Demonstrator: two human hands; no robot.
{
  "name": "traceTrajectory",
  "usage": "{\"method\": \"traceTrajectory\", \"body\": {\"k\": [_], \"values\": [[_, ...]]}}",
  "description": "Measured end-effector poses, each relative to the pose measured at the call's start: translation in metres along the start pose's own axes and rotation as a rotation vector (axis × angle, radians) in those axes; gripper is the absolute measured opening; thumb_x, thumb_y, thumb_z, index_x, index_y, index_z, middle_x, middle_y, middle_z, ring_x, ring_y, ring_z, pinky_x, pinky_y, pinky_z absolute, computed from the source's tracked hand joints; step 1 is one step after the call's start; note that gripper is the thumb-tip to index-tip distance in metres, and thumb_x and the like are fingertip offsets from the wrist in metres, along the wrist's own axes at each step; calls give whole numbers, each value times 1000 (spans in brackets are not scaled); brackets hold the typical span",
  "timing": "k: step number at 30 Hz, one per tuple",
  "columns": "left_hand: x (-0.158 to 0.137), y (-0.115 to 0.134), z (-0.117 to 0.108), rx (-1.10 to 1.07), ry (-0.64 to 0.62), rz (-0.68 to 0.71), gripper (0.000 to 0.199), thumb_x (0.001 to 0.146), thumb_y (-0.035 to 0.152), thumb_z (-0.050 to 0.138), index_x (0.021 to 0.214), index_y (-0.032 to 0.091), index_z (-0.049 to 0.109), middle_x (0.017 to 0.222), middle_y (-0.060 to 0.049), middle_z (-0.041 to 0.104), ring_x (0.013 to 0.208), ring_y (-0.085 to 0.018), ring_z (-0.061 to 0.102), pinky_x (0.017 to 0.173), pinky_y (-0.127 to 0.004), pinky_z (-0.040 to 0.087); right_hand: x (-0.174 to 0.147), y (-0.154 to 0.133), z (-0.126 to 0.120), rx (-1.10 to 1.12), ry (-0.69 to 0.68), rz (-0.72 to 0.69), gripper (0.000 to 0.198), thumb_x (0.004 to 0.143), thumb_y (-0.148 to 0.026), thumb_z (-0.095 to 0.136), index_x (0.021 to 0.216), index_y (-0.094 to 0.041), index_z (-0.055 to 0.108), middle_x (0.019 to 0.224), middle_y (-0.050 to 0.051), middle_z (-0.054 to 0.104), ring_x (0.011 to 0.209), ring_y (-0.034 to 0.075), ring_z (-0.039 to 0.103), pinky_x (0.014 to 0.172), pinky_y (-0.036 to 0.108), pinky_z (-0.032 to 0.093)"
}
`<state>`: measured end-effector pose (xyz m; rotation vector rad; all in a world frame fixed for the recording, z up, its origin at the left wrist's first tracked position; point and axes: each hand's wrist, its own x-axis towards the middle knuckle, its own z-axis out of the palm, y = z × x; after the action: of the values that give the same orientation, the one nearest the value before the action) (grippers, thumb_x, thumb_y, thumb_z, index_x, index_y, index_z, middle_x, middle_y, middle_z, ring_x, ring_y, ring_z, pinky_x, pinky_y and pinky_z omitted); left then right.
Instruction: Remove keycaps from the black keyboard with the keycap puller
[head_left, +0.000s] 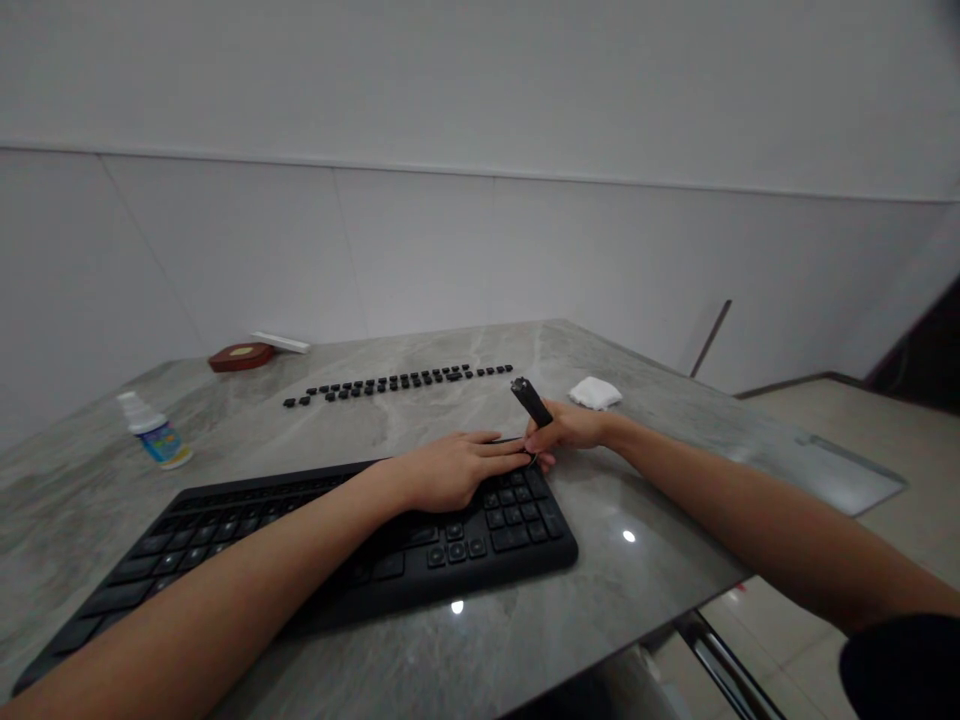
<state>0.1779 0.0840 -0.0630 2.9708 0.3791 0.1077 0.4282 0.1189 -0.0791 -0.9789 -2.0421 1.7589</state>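
A black keyboard (405,590) lies at a slant across the front of the table. My left hand (450,470) rests on its upper right part, fingers stretched out towards the top right corner. There, my right hand (566,428) is closed round a black keycap puller (531,402), held tilted. A thin wire shows at the puller's lower end, close to the top row of keys beside my left fingertips. Whether the wire grips a key cannot be made out. Loose black keycaps (405,381) stand in rows on the table behind the keyboard.
A spray bottle (156,432) with a white top stands at the left. Behind it are a reddish-brown box (241,357) and a flat white object (279,342). A folded white cloth (595,393) lies beyond my right wrist. The grey marble-patterned table (615,620) ends at the right.
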Motion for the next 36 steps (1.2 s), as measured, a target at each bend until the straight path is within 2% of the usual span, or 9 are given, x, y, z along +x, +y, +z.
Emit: {"method": "traceTrajectory", "body": {"k": [5, 12, 16, 22, 26, 28, 30, 33, 36], "values": [[-1, 2, -2, 31, -16, -28, 86, 73, -2, 37, 149, 32, 17, 158, 3, 7, 143, -27, 20, 114, -44, 27, -5, -4, 1, -18, -28, -17, 17, 73, -24, 64, 63, -9, 65, 58, 3, 63, 57, 12, 56, 62, 26, 44], [1, 2, -3, 32, -42, -16, 84, 73, -1, 37, 149, 28, 18, 156, 3, 20, 145, -24, 11, 117, -43, 23, -10, -6, 7, -37, 18, -52, 21, 74, -27, 64, 62, -10, 68, 57, 3, 63, 58, 12, 53, 61, 25, 41], [1, 1, -1, 41, -32, -4, 86, 71, -2, 37, 149, 28, 18, 157, 4, 15, 146, -25, -1, 117, -46, 21, -10, -1, 10, 110, 49, -46, 16, 68, -24, 67, 61, -10, 67, 58, 4, 65, 59, 13, 56, 63, 26, 43], [2, 2, -1, 38, -55, -32, 87, 71, -3, 37, 150, 27, 16, 158, 3, 14, 146, -24, 1, 117, -45, 21, -6, 2, 12, 234, 95, -22, 12, 61, -21, 68, 60, -10, 66, 54, 4, 65, 55, 12, 59, 60, 24, 45], [2, 2, 0, 16, -49, -50, 86, 70, -4, 36, 149, 28, 20, 157, 3, 18, 146, -23, 8, 117, -44, 22, 0, -5, 18, 217, 171, 12, 12, 58, -20, 63, 52, -10, 63, 47, 3, 61, 41, 8, 50, 42, 19, 37], [4, 4, 0, -7, -25, -68, 79, 73, -4, 36, 146, 23, 28, 155, -2, 25, 144, -24, 16, 115, -43, 26, 1, -8, 22, 190, 235, 96, 14, 57, -20, 61, 47, -10, 60, 41, 2, 56, 35, 6, 43, 33, 18, 27], [6, 9, -1, -56, 29, -78, 70, 76, -3, 36, 143, 19, 36, 151, -6, 35, 142, -23, 26, 114, -42, 29, 1, -11, 24, 189, 301, 169, 16, 56, -20, 60, 44, -12, 56, 38, 1, 52, 31, 6, 40, 30, 18, 25], [11, 21, -3, -126, 134, -79, 54, 87, 5, 33, 137, 20, 45, 144, -4, 45, 131, -21, 43, 112, -41, 32, -2, -12, 25, 189, 310, 158, 16, 56, -19, 61, 43, -12, 54, 40, 1, 53, 35, 8, 46, 36, 18, 37], [13, 32, -1, -79, 162, -177, 41, 98, 30, 33, 137, 25, 46, 144, -2, 45, 123, -27, 48, 105, -47, 37, -4, -11, 19, 199, 219, 98, 16, 57, -17, 65, 46, -12, 56, 43, 1, 55, 43, 10, 53, 49, 21, 48]]}}
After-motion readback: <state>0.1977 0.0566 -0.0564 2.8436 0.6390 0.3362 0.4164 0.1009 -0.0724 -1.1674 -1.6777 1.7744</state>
